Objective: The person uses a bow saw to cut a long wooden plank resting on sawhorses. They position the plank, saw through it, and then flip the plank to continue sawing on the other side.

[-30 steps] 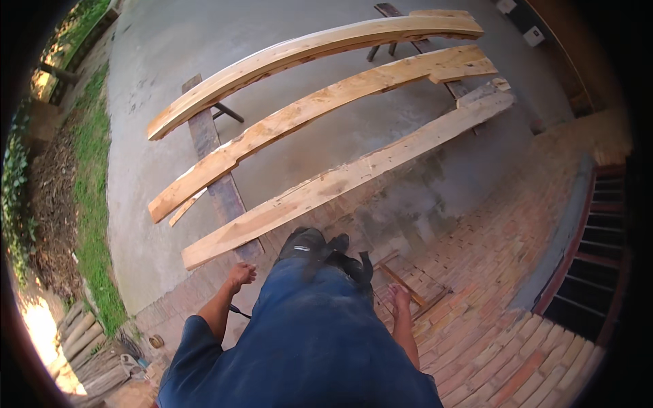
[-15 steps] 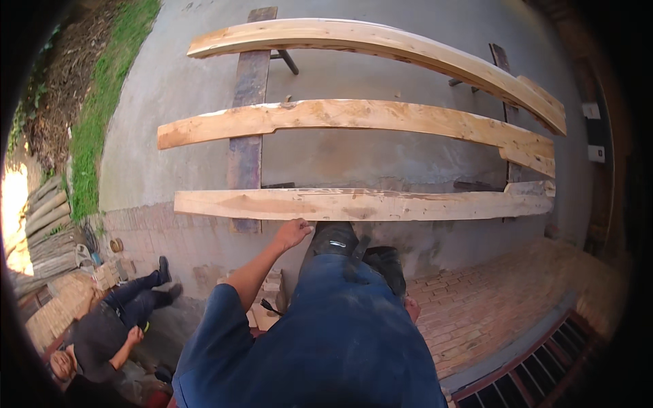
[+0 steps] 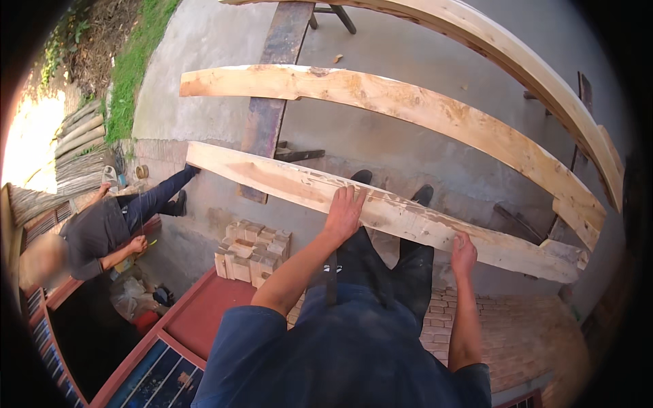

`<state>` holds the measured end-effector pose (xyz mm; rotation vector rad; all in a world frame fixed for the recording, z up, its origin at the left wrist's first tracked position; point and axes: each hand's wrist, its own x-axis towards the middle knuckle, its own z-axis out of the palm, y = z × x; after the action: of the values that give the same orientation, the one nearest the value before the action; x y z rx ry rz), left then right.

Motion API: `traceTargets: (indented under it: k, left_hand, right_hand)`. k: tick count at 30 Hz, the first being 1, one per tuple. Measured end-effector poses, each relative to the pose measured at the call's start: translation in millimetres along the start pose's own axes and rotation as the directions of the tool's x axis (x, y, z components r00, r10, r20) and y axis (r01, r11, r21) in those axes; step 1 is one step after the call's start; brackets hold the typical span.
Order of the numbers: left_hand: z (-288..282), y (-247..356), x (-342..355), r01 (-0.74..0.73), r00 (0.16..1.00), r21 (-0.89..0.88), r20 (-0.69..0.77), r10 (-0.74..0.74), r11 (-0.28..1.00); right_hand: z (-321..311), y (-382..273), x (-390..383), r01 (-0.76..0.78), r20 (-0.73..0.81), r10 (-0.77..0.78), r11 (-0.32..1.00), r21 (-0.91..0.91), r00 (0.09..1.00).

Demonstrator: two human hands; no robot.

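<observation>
1. The near beam (image 3: pixel 408 221) runs roughly from 10 to 4 o'clock, crossing a dark counter (image 3: pixel 264 126).
2. The person's left hand (image 3: pixel 345 214) lies over its top; one cannot tell whether it grips.
3. At 4 o'clock from there, the right hand (image 3: pixel 464 255) meets the near edge, its hold unclear.
4. Toward 12 o'clock lies the middle beam (image 3: pixel 415 100).

near beam (image 3: pixel 406 219): pale tan, brown blotches | trestle plank (image 3: pixel 266 126): dark brown | shirt (image 3: pixel 333 353): navy
</observation>
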<state>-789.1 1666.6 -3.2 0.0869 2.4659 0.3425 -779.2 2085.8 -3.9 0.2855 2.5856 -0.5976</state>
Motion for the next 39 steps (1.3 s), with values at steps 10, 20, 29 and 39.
traceTargets:
  k: [10, 20, 29, 39]
  left_hand:
    - [7, -3, 55, -0.069, 0.988, 0.198, 0.148, 0.040, 0.978]
    - [29, -42, 99, 0.102, 0.977, -0.486, -0.117, -0.180, 0.868]
    - [-105, 47, 242, -0.042, 0.941, 0.245, -0.315, 0.121, 0.969]
    - [-126, 58, 317, -0.212, 0.946, 0.388, -0.150, 0.288, 0.897]
  right_hand:
    - [6, 47, 97, 0.015, 0.096, 0.002, 0.984, -0.177, 0.995]
    - [57, 75, 155, -0.292, -0.031, 0.311, 0.919, 0.264, 0.950]
    - [-24, 152, 225, -0.275, 0.144, 0.595, 0.135, 0.952, 0.791]
    - [-100, 190, 280, -0.200, 0.285, 0.582, -0.208, 0.957, 0.761]
